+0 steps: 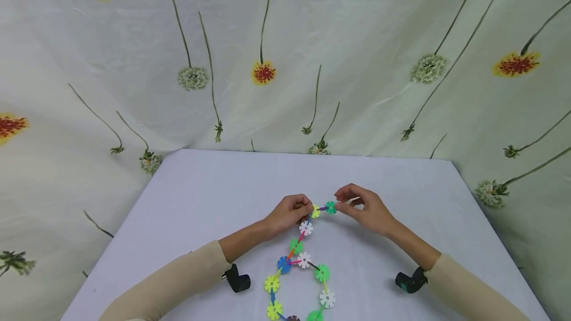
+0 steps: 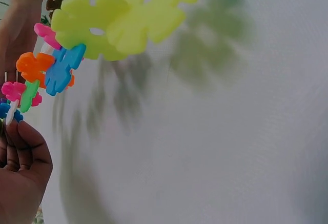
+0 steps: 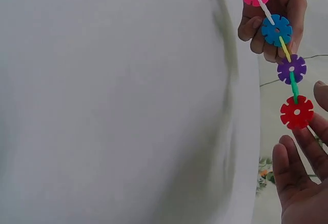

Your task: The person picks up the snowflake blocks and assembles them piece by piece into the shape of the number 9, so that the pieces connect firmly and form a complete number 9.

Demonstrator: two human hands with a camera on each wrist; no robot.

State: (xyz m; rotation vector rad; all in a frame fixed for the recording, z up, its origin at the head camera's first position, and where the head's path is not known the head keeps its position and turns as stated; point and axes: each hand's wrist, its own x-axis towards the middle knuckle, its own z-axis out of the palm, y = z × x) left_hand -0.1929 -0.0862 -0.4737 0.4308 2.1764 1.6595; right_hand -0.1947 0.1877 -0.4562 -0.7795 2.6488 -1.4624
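Note:
A chain of notched plastic discs, slotted together crosswise in many colours, runs up the table in the head view. My left hand (image 1: 292, 210) pinches it near its far end, beside a yellow disc (image 1: 315, 211). In the right wrist view that hand is behind a blue disc (image 3: 277, 30) and a purple disc (image 3: 291, 69). A red disc (image 3: 296, 112) forms the chain's end, and a green disc (image 1: 330, 207) adjoins it. My right hand (image 1: 368, 208) has its fingers spread, fingertips right at the red disc's edge, the thumb apart from them in the right wrist view.
Nearer me the chain makes a loop, with a dark blue disc (image 1: 284, 264) where it joins the stem. The loop's near end is cut off by the frame. Under it lies a white table (image 1: 214, 177); a flowered cloth (image 1: 357, 38) hangs behind. Black wrist cameras (image 1: 238, 280) show below both forearms.

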